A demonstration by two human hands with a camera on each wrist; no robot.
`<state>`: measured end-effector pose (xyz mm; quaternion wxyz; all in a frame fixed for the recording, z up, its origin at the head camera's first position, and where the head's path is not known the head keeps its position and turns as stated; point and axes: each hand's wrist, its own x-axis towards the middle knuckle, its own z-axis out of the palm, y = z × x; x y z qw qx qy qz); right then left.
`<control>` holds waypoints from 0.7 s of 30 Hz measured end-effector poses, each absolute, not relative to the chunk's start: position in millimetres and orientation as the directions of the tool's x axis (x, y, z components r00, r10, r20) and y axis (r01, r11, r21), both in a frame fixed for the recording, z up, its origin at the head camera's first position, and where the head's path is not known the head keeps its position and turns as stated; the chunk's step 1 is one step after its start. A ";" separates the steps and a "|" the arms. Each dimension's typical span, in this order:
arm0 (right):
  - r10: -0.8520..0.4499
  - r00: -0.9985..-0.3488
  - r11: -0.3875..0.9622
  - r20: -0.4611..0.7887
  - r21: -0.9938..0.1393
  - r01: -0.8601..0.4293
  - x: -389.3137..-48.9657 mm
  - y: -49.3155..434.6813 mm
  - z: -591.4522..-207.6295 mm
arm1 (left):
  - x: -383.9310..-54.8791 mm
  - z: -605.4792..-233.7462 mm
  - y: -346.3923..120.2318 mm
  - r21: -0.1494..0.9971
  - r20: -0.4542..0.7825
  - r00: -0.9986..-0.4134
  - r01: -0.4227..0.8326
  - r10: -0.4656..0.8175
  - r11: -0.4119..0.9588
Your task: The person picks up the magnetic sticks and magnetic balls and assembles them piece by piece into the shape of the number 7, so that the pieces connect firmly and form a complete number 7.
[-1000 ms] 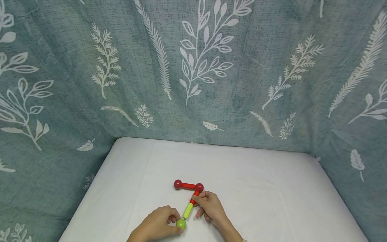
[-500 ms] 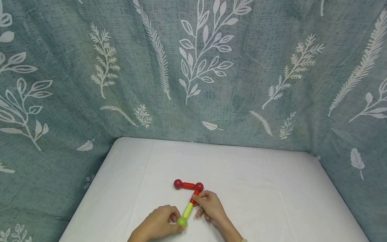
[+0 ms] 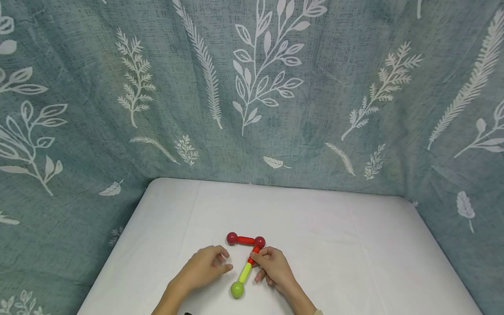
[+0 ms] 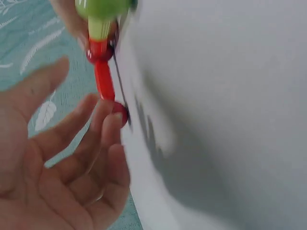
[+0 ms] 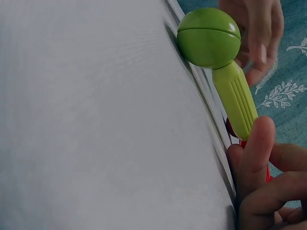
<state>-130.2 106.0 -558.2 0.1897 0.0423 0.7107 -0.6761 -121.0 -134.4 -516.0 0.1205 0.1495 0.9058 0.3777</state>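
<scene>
A chain of toy building rods and balls lies on the white table, bent like a 7 in the head view. At its far side, a red rod (image 3: 246, 240) joins a left red ball (image 3: 232, 238) to a corner red ball (image 3: 260, 242). From that corner a second red rod (image 3: 256, 250) runs nearward, meeting a yellow-green rod (image 3: 245, 273) that ends in a green ball (image 3: 237, 289). My right hand (image 3: 275, 270) pinches the second red rod between thumb and fingers. Left of the chain, my left hand (image 3: 204, 267) holds nothing, its fingers loosely bent and apart from the green ball.
The white-covered table (image 3: 334, 253) stretches out around the chain. Behind and beside it hangs a blue-green leaf-patterned cloth (image 3: 220, 153). A small dark object (image 3: 188, 313) shows at the bottom edge, by the left forearm.
The green ball came up against the yellow-green rod's end. My left hand then let go of the ball and moved up and left. The right hand keeps its pinch.
</scene>
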 end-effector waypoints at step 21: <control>-0.196 -0.926 0.078 -0.323 -0.946 0.313 -128.8 107.0 -559.7 | -174.9 -541.2 -125.2 0.678 0.005 -0.962 0.205 0.275 0.706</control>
